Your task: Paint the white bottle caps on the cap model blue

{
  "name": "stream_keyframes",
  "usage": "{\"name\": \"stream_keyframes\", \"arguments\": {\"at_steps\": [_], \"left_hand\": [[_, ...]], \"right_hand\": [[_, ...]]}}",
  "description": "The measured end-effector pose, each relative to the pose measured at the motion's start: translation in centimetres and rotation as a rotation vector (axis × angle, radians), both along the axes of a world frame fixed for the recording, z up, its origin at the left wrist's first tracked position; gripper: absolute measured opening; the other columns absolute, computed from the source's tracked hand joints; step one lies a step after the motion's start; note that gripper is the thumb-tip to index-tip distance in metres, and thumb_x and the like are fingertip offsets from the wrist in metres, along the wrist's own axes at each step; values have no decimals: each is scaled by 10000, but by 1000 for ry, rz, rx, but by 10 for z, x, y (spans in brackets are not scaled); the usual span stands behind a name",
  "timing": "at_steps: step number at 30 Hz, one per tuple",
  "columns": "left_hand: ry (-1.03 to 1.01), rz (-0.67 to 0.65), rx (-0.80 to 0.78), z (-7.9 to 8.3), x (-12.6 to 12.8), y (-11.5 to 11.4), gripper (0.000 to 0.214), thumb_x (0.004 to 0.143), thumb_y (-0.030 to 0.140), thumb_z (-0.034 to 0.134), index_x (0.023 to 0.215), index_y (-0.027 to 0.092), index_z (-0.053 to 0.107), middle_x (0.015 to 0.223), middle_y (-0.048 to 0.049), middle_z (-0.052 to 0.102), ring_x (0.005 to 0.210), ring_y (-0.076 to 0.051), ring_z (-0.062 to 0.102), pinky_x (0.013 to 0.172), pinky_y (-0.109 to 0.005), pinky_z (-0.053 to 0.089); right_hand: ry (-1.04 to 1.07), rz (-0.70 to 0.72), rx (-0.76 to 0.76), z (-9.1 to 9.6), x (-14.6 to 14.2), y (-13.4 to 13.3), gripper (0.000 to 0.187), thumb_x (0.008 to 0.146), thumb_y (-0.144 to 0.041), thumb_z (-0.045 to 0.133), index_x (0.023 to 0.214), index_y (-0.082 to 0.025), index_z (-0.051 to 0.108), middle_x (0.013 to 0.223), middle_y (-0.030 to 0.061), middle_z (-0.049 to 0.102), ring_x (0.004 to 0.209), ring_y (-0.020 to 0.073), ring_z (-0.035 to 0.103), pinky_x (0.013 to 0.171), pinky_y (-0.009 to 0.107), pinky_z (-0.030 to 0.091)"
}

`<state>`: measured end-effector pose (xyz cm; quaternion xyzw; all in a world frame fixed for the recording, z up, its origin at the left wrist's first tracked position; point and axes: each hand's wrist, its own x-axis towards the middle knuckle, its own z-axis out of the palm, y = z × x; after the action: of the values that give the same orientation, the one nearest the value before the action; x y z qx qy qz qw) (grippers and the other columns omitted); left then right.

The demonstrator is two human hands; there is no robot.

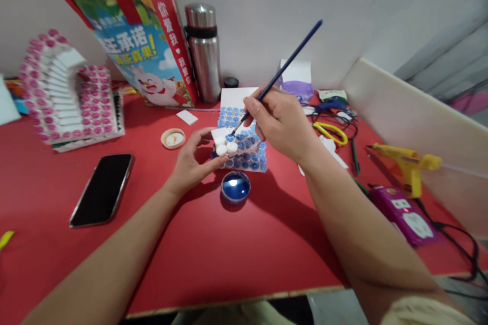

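My right hand [280, 119] pinches a long dark-blue paintbrush [292, 58]. The brush tip touches a round disc near the top left of a craft piece [247, 144] covered in rows of small rolled discs. Most of its discs are blue, while a few white discs [226, 149] show at the left corner. My left hand [194, 157] grips that left corner between thumb and fingers; the fingertips behind it are hidden. Just in front of the piece stands a small round pot of blue paint [235, 187].
To the left are a phone [102, 190], a round lid [173, 138] and a pink-and-white craft model [72, 96]. A printed bag [152, 56] and steel flask [204, 53] stand behind. Yellow scissors [331, 133], a glue gun [409, 162] and a purple power box [404, 216] with cables lie right.
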<state>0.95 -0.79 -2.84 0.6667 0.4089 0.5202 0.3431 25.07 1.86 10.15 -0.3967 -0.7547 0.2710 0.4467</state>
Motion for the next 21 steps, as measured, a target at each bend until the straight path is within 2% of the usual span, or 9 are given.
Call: {"name": "stream_keyframes", "arguments": {"at_steps": [6,21], "left_hand": [[3,12,9,-2,0,1,745,881,659,1001,1462,274,740,1454,-135,804,1328,-345,762,1194,-549,588],[10,13,11,-1,-1,1,745,885,659,994,1465,270,736,1453,-138,803,1335,-349,761,1204,-561,594]], "right_hand": [[-13,-20,3,2,2,0,410,1205,-510,675,894,-251,611,772,23,730,739,168,706,639,307,478],[-72,-16,1,10,4,-5,420,1191,-434,713,831,-242,613,755,31,735,738,173,697,661,314,476]]}}
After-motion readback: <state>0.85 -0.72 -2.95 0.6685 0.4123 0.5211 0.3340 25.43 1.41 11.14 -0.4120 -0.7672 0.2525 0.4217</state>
